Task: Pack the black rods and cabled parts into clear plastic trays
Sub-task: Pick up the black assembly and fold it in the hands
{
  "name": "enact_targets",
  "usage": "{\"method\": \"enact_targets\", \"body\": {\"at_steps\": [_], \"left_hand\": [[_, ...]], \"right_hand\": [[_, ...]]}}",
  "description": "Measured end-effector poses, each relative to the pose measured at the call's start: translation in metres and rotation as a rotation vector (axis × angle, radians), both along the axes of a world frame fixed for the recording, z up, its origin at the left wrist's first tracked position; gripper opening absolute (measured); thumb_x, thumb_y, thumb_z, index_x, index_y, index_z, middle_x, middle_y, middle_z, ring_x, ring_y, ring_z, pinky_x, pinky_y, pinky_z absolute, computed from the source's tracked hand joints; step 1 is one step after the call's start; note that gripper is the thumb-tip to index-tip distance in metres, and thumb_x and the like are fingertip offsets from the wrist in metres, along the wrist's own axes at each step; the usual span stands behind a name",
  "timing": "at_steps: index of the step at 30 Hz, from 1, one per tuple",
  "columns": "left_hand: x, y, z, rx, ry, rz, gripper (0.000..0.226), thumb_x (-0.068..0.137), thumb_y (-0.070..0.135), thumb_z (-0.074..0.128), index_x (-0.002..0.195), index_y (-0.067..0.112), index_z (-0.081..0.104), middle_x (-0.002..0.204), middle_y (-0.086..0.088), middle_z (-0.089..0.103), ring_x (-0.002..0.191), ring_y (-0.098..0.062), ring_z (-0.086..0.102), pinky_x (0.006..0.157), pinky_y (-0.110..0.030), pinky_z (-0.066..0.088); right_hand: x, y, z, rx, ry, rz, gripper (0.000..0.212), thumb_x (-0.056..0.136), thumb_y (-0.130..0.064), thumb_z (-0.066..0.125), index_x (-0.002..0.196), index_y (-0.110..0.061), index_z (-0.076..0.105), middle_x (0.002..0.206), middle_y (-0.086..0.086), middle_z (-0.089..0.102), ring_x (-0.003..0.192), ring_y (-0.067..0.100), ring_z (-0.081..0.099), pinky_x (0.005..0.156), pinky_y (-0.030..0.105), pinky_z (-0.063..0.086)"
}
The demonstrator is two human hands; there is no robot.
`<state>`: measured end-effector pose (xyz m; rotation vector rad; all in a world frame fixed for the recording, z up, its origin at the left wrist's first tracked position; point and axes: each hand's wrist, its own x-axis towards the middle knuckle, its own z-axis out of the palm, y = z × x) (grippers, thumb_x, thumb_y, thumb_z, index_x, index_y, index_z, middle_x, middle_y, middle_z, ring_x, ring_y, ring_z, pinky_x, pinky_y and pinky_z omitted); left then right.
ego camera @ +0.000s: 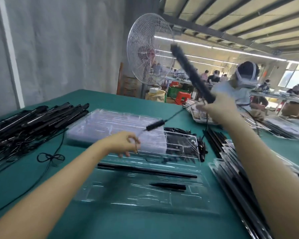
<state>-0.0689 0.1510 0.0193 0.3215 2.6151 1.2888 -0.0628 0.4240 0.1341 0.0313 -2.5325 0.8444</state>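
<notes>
Head view looks down over a green table (110, 226), and from where I stand the person's right hand (216, 105) is wrapped round the lower end of a black rod (192, 73). The rod is raised high and tilted toward the fan (145, 54), likely so the cable (174, 115) clears the clutter. The left hand (124, 144) pinches the thin lead just short of a small black cylinder (154, 125), seemingly to stop the cord snagging. Below both hands lies the open clear tray (110, 192), with one long rod (145, 169) seated in its far groove and a short black piece (167, 186) nearer, and the channels between look free. Room is tight sideways: a loose pile of rods (33, 121) lies left, filled trays (226, 157) crowd the right, and a stack of empty trays (102, 125) sits just behind.
</notes>
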Motion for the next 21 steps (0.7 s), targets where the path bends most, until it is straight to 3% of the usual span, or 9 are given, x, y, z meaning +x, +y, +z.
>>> {"method": "enact_targets", "body": {"at_steps": [2,4,6,8,10,14,17,18,21], "left_hand": [[-0.001,-0.017,-0.005,-0.012,-0.119,0.062,0.017,0.096,0.015,0.053,0.112,0.013,0.056,0.092,0.000,0.069,0.060,-0.011,0.064,0.045,-0.019,0.047],[0.001,-0.036,-0.003,0.041,-0.127,0.131,0.013,0.096,0.012,0.052,0.108,0.011,0.058,0.094,-0.002,0.069,0.063,-0.014,0.066,0.047,-0.021,0.048],[0.005,-0.053,0.003,0.054,-0.116,0.161,0.012,0.097,0.014,0.050,0.103,0.011,0.060,0.093,-0.002,0.071,0.065,-0.015,0.066,0.048,-0.022,0.048],[0.010,-0.065,0.007,0.082,-0.126,0.165,0.017,0.099,0.017,0.047,0.102,0.011,0.062,0.091,-0.002,0.072,0.064,-0.014,0.067,0.047,-0.021,0.048],[0.015,-0.072,0.009,0.109,-0.133,0.165,0.019,0.099,0.019,0.047,0.101,0.011,0.063,0.091,-0.002,0.073,0.063,-0.013,0.066,0.047,-0.021,0.048],[0.022,-0.068,0.006,0.112,-0.118,0.157,0.020,0.100,0.021,0.046,0.101,0.012,0.064,0.096,-0.003,0.072,0.066,-0.014,0.066,0.051,-0.022,0.049],[0.027,-0.056,-0.001,0.096,-0.145,0.109,0.020,0.100,0.021,0.046,0.101,0.012,0.063,0.095,-0.004,0.071,0.068,-0.015,0.067,0.052,-0.023,0.049],[0.029,-0.053,-0.003,0.087,-0.154,0.084,0.020,0.100,0.022,0.046,0.101,0.012,0.064,0.094,-0.003,0.072,0.069,-0.016,0.068,0.053,-0.024,0.050],[0.033,-0.048,-0.008,0.075,-0.170,0.012,0.021,0.099,0.024,0.047,0.102,0.013,0.064,0.091,0.000,0.073,0.072,-0.016,0.069,0.055,-0.024,0.051]], "right_hand": [[-0.017,0.013,-0.018,0.049,-0.208,-0.040,0.058,0.081,-0.025,0.073,0.128,-0.009,0.043,0.110,0.016,0.057,0.074,0.026,0.057,0.055,0.032,0.051],[-0.027,0.032,-0.039,0.165,-0.261,-0.191,0.056,0.080,-0.025,0.073,0.126,-0.010,0.044,0.116,0.018,0.058,0.086,0.028,0.057,0.068,0.034,0.048],[-0.031,0.049,-0.052,0.167,-0.165,-0.374,0.033,0.083,-0.023,0.068,0.106,-0.008,0.050,0.108,0.020,0.060,0.087,0.032,0.056,0.074,0.037,0.045],[-0.033,0.060,-0.054,0.066,-0.057,-0.437,0.027,0.088,-0.026,0.061,0.100,-0.005,0.050,0.104,0.023,0.059,0.089,0.037,0.056,0.077,0.044,0.047],[-0.035,0.064,-0.045,0.046,0.006,-0.421,0.031,0.094,-0.031,0.053,0.104,-0.002,0.050,0.104,0.026,0.057,0.090,0.040,0.056,0.079,0.049,0.048],[-0.037,0.057,-0.018,-0.026,0.179,-0.410,0.036,0.101,-0.026,0.037,0.117,0.006,0.045,0.115,0.031,0.051,0.101,0.045,0.051,0.075,0.042,0.036],[-0.040,0.050,0.002,-0.018,0.156,-0.375,0.038,0.101,-0.028,0.035,0.124,0.001,0.041,0.128,0.028,0.038,0.106,0.043,0.048,0.089,0.048,0.038],[-0.041,0.050,0.006,0.032,0.091,-0.321,0.037,0.101,-0.029,0.036,0.125,-0.001,0.042,0.123,0.026,0.043,0.100,0.040,0.051,0.088,0.050,0.043],[-0.037,0.046,0.007,0.278,-0.145,-0.193,0.031,0.100,-0.022,0.039,0.118,0.002,0.050,0.080,0.015,0.055,0.068,0.025,0.054,0.067,0.038,0.050]]}}
